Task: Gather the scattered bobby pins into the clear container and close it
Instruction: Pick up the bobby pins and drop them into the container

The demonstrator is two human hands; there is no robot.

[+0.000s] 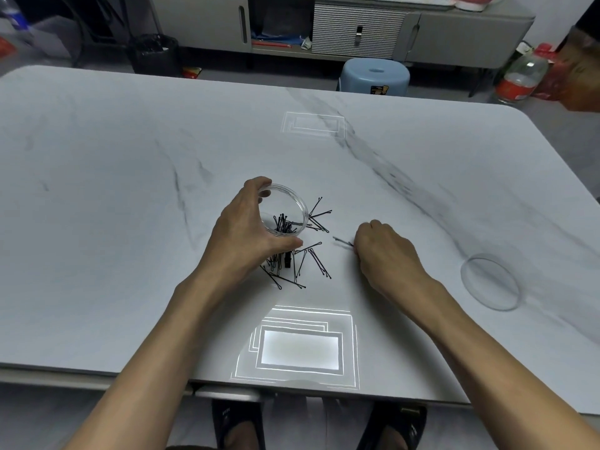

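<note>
Bobby pins (319, 264) scattered, one container (289, 203), one lid (490, 282)

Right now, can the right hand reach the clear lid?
Probably yes: nothing lies between the right hand and the lid, but that hand pinches a bobby pin.

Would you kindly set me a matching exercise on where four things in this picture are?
1. clear container
2. lid
3. blue stool
4. loose bobby pins

a. beyond the table's far edge
b. gripped by the left hand
c. scattered on the table near its middle
d. lying flat, right of the right hand

Pairs: 1-b, 2-d, 3-a, 4-c.
</note>
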